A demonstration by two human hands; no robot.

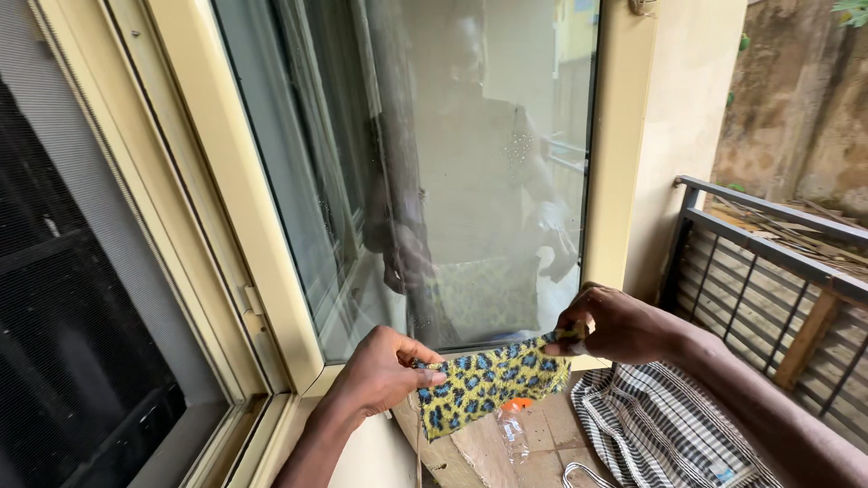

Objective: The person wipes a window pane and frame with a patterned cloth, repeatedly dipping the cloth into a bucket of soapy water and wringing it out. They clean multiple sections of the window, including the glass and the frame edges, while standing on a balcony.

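Stretched taut between left hand and right hand, both pinching its ends: spotted cloth, just below the window, not yet touching the glass.

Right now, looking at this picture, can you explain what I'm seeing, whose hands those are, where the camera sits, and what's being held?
There is no machine here. The one picture comes from a camera worn on a person's head, looking down at their own two bare hands. The left hand and the right hand each pinch one end of a yellow cloth with blue spots, stretched between them. In front stands a glass window in a cream frame; the glass dimly mirrors the person. Below the hands lies a black and white checked cloth and a clear plastic bottle with an orange cap. A dark metal railing runs on the right.
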